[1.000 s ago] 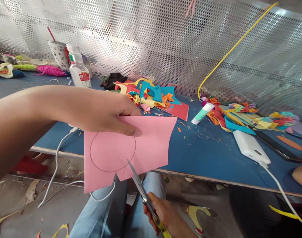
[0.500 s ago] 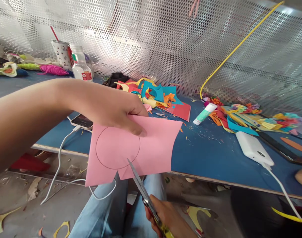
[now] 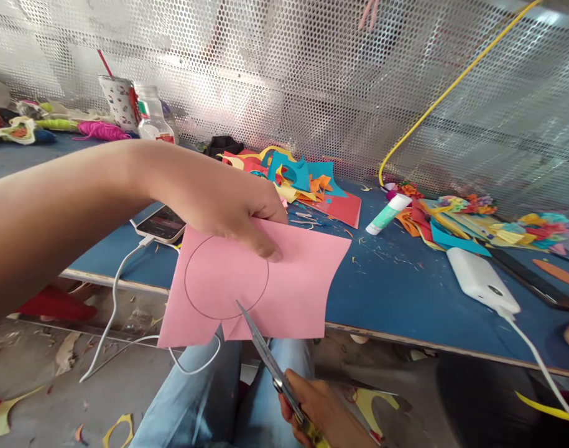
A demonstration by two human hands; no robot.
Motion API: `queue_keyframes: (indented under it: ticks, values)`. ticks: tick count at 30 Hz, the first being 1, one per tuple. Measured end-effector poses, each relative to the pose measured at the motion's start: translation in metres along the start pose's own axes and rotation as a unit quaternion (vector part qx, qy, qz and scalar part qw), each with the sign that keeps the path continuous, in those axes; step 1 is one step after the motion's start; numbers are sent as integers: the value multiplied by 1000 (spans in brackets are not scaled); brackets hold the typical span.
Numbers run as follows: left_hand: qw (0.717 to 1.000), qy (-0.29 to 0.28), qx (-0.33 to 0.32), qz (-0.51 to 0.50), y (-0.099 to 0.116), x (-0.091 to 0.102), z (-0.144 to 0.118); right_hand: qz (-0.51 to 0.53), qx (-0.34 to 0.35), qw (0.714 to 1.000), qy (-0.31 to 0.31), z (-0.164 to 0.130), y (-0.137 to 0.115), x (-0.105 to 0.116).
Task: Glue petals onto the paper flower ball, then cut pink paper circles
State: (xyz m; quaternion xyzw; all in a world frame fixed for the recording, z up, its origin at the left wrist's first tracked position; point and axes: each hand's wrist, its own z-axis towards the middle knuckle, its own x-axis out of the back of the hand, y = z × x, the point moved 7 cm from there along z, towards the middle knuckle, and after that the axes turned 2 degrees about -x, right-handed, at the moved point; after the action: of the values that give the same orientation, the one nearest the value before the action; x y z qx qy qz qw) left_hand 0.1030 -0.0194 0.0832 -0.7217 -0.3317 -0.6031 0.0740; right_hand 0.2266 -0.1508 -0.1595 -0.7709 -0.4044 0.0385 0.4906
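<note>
My left hand [image 3: 223, 202] pinches the top edge of a pink paper sheet [image 3: 293, 283] held in the air over the table's front edge. A circle is drawn in pencil on the sheet's left half. My right hand [image 3: 324, 414] grips yellow-handled scissors [image 3: 265, 351] low in the picture. Their blades point up and left, and the tip sits in a cut at the sheet's bottom edge, touching the drawn circle's lower line.
A blue table [image 3: 387, 280] carries piles of coloured paper scraps [image 3: 293, 177], a glue stick [image 3: 385, 213], a white power bank [image 3: 481, 280] with cable, a phone [image 3: 161, 223] on a white cable, a bottle [image 3: 152, 118] and a cup [image 3: 117, 101]. Perforated metal wall behind. Scraps lie on the floor.
The sheet and my left hand have drifted slightly right and up. The scissors' tip has stayed at the cut by the circle's lower edge.
</note>
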Motion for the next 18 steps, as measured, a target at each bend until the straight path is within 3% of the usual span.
queue_keyframes:
  ticks: [9,18]
  values:
    - [999,-35,-11,-3,2,-4,3,19,8,1000,13,-5,-20,10]
    - [999,-7,5,-41,3,-4,4,34,34,998,50,-3,-19,5]
